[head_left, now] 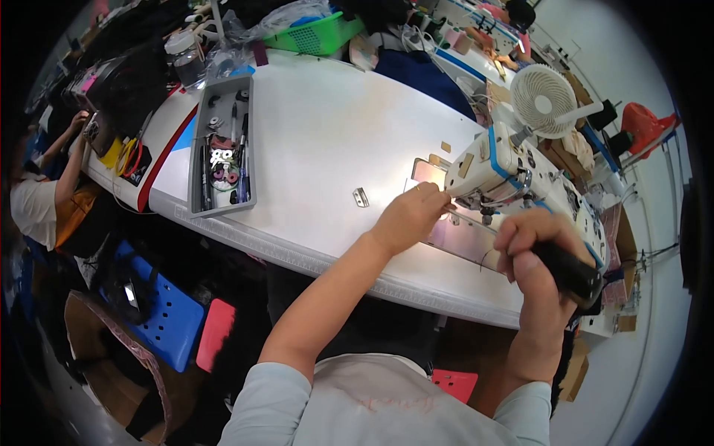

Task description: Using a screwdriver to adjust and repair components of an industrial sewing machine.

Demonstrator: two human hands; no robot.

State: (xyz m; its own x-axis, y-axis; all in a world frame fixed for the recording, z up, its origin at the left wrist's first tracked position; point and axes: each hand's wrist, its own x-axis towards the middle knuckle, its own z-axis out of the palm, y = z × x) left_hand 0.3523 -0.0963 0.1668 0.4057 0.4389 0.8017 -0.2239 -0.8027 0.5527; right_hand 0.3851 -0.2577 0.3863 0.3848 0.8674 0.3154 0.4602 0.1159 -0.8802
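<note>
A white sewing machine (483, 165) stands on the right of the white table, its lit needle area facing me. My right hand (539, 249) is wrapped round the thick black handle of a screwdriver (567, 275). The thin shaft runs left from my fist toward the needle area. My left hand (410, 215) is beside the needle area with thumb and fingers pinched together near the shaft's tip; what they hold, if anything, is hidden. A small metal plate with slots (361, 197) lies on the table to the left of that hand.
A grey tray (249, 149) holds bobbins, pens and small parts. Behind are a clear jar (186, 63) and a green basket (316, 36). A white fan (543, 100) stands beyond the machine. Another person (44, 193) works at far left; a blue stool (160, 316) is below.
</note>
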